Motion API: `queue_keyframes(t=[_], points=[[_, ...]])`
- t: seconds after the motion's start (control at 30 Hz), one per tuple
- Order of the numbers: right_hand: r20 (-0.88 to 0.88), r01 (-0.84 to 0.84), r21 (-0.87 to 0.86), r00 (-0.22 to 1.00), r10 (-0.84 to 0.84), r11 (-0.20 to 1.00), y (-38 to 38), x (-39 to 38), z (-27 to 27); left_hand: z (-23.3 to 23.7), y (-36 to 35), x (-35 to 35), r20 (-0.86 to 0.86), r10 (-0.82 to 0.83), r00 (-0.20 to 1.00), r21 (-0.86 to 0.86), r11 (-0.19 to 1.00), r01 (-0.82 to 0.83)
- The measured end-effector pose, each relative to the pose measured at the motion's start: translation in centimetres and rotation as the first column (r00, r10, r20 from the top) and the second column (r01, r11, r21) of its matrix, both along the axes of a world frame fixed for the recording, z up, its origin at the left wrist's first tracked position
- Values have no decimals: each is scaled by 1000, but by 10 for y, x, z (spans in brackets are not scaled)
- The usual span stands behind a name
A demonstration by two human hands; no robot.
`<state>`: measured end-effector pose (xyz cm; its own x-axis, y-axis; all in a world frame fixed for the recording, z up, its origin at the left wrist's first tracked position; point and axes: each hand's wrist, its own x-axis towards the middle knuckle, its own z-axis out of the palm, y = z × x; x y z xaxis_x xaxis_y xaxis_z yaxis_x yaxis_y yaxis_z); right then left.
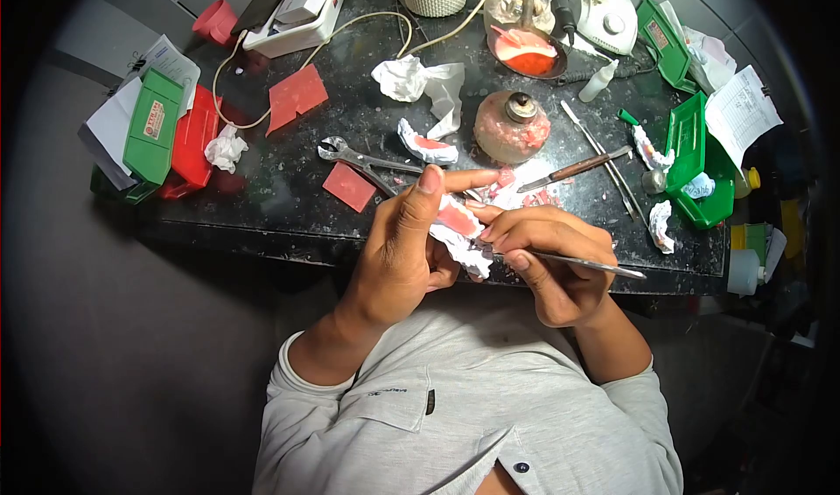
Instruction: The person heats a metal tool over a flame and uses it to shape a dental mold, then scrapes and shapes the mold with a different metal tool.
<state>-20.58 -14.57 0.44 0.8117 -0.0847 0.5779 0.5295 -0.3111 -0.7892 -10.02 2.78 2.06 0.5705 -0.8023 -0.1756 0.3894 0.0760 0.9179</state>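
White plaster cast with pink wax slanting between two hands

The left hand is holding the cast in a narrow grip at the black tabletop's near edge. Its long axis is running diagonally, one end pointing far and left, the other toward the torso and right. The right hand is pinching a slim silver metal tool beside the cast's lower end; tip contact is unclear.
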Motion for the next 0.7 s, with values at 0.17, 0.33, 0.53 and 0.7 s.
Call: queue_keyframes(t=[0.17,0.33,0.53,0.7], points=[[-5,-35,19,999,35,999,-1,1,1,0,-1,-3,-26,27,999,-22,999,-28],[-23,-71,61,997,72,996,-3,0,0,-5,-2,-4,85,49,995,31,998,-52],[-31,-107,386,991,128,916,-1,-1,-10,-12,-1,1,-113,43,993,-105,993,-55],[122,-71,421,992,21,904,-3,1,-15,-7,-3,2,-87,104,991,-31,994,-107]])
